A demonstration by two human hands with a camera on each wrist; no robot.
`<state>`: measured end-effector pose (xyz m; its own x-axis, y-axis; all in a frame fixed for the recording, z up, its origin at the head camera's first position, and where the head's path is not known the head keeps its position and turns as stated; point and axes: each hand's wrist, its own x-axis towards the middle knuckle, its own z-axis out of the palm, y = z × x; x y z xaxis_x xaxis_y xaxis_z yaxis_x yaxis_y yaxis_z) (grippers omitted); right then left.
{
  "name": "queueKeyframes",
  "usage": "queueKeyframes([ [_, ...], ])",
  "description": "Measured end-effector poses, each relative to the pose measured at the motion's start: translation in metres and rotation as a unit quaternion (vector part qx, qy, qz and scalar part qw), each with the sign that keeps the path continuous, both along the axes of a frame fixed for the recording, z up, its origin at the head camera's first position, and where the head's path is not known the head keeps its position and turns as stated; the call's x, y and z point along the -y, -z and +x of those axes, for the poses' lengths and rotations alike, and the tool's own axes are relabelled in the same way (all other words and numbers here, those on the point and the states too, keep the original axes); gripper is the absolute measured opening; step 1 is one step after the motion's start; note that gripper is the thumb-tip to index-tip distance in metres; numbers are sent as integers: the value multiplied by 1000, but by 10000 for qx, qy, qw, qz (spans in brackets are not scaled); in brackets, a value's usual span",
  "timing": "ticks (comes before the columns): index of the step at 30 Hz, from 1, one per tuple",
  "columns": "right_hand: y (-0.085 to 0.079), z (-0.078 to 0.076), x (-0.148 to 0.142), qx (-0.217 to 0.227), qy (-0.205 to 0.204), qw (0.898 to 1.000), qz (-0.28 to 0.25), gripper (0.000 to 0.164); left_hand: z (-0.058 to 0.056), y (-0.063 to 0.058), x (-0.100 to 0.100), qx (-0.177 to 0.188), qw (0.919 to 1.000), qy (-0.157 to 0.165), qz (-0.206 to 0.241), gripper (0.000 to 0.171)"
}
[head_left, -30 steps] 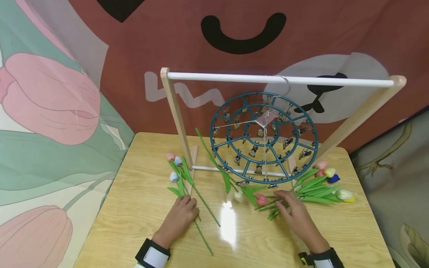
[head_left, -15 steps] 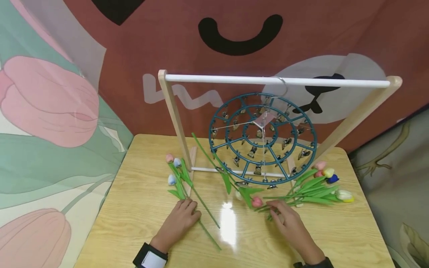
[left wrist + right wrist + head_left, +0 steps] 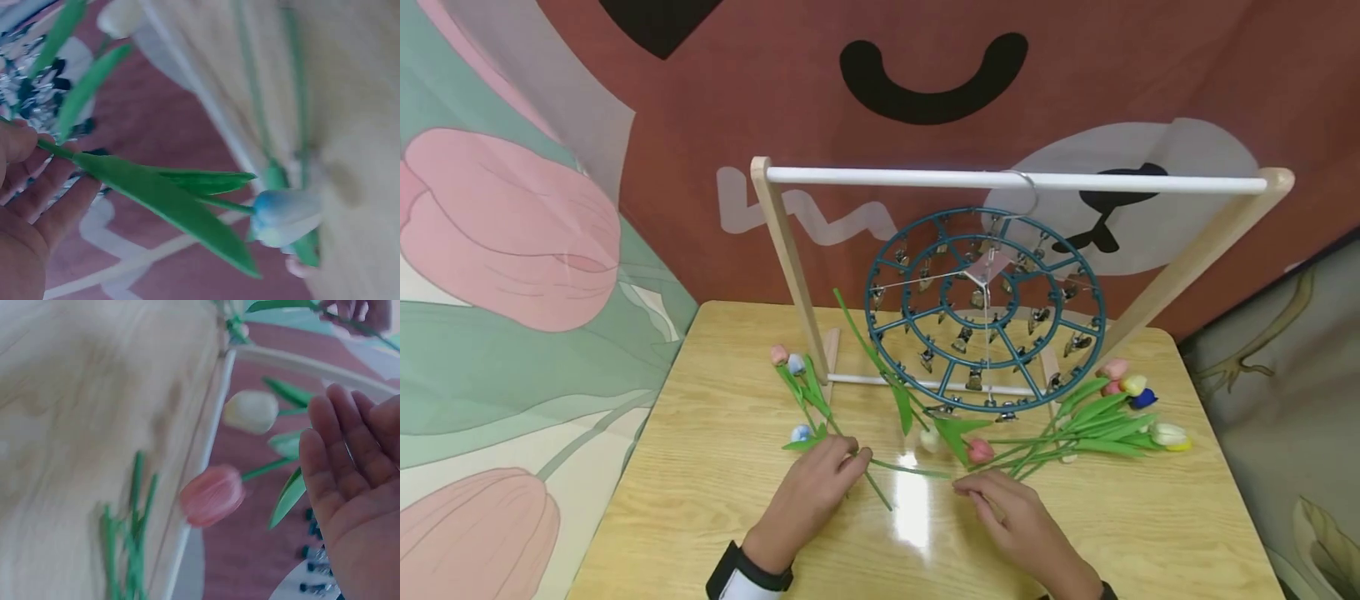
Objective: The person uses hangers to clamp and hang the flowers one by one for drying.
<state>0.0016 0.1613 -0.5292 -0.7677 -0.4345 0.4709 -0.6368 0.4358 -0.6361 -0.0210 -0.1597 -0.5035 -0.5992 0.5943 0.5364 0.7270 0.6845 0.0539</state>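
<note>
Blue-and-white artificial tulip (image 3: pixel 801 433) at left of counter (image 3: pixel 662 500), stem (image 3: pixel 913 471) clamped in left grip (image 3: pixel 812 490); right grip (image 3: pixel 1011 521) beside stem's end, hold unclear. Likely light, springy stem; pinch mid-stem, sparing petals.

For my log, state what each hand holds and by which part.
The left hand holds a blue flower by its stem, below the leaves. The right hand is near the stem's far end; whether it grips is unclear.
</note>
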Motion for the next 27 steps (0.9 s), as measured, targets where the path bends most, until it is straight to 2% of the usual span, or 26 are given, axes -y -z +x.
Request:
queueKeyframes([
  [5,-11,-2,18,-134,-280,9995,-53,47,2,-16,-16,-66,9972,58,743,30],
  [7,-14,-4,23,-99,-365,9993,-15,50,2,-21,-23,103,9931,82,1163,26],
  [9,-16,-6,27,-12,-351,9993,118,52,1,-24,-29,359,9851,143,1677,18],
  [11,-18,-9,31,43,-289,9990,329,52,1,-25,-35,651,9727,208,2219,10],
  [13,-18,-11,33,142,-167,9982,563,53,2,-26,-41,991,9542,304,2808,8],
  [15,-17,-14,36,252,-46,9967,774,55,3,-25,-48,1269,9307,442,3402,17],
  [17,-16,-16,37,317,-2,9958,864,54,3,-25,-54,1581,8992,648,4027,24],
  [20,-14,-18,39,359,80,9954,889,45,2,-25,-61,1991,8471,925,4839,24],
  [22,-13,-20,39,345,115,9958,842,38,1,-25,-64,2170,8177,1064,5225,22],
  [24,-13,-21,38,362,173,9964,749,31,0,-25,-65,2262,7988,1150,5455,21],
  [27,-12,-21,36,500,235,9968,573,27,-1,-24,-66,2333,7837,1198,5631,21],
])
